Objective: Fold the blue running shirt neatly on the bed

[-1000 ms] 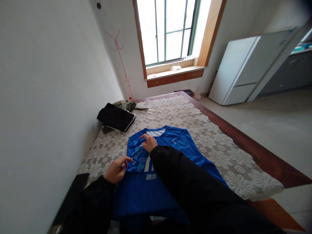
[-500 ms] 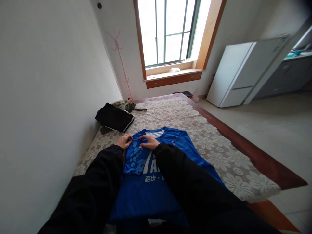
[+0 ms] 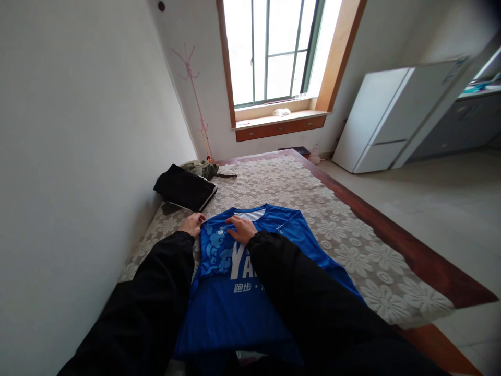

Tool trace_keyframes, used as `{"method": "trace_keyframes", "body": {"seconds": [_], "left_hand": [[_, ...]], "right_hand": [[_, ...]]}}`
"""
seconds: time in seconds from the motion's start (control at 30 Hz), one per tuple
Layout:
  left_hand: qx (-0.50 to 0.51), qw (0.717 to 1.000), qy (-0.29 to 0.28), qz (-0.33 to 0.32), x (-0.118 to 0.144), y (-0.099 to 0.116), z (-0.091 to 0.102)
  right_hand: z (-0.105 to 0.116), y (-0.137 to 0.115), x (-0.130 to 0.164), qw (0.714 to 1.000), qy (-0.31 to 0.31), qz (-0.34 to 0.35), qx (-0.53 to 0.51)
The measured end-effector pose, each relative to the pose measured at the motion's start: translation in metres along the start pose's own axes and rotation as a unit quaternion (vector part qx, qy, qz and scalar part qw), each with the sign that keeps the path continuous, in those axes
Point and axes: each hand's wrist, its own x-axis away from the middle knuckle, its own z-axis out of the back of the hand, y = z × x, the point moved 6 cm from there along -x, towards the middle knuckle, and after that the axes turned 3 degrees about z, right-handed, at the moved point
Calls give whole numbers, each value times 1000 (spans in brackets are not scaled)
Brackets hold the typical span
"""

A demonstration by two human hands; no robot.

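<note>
Head: floral cloth [image 3: 352, 250] under shirt [image 3: 230, 321], window [image 3: 279, 73] beyond

Passable over the grey-and-white floral fabric bedcover [image 3: 348, 235] right of centre; blocked just above the bare left hand [image 3: 191, 224], centre-left, by folded black cloth [image 3: 183, 187].

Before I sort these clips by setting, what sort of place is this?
Probably a home: there's a fridge, a coat stand, and a blue shirt lying on a flowered cloth.
</note>
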Motion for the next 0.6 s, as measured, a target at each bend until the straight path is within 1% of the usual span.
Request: {"method": "trace_keyframes", "body": {"seconds": [0.07, 0.13, 0.2, 0.3, 0.37, 0.43, 0.5, 0.6], "left_hand": [[5, 1000, 15, 3, 18, 12, 5], [13, 1000, 14, -4, 45, 27, 7], [19, 1000, -1, -24, 81, 43, 7], [11, 996, -29, -80, 139, 60, 4], [-2, 995, -40, -90, 169, 62, 3], [-17, 996, -37, -83, 188, 59, 3], [-30, 997, -24, -74, 197, 53, 4], [-46, 997, -7, -57, 202, 44, 4]], "right_hand": [[2, -4, 2, 1000, 5, 5, 19], [2, -7, 3, 999, 3, 24, 47], [-1, -8, 3, 996, -6, 44, 72], [-5, -5, 1, 996, -14, 46, 80], [-6, -2, 0, 996, -11, 42, 77], [-6, 1, -1, 997, -6, 36, 74], [-6, 2, -1, 997, -2, 32, 70], [-5, 2, -2, 997, 1, 30, 65]]}}
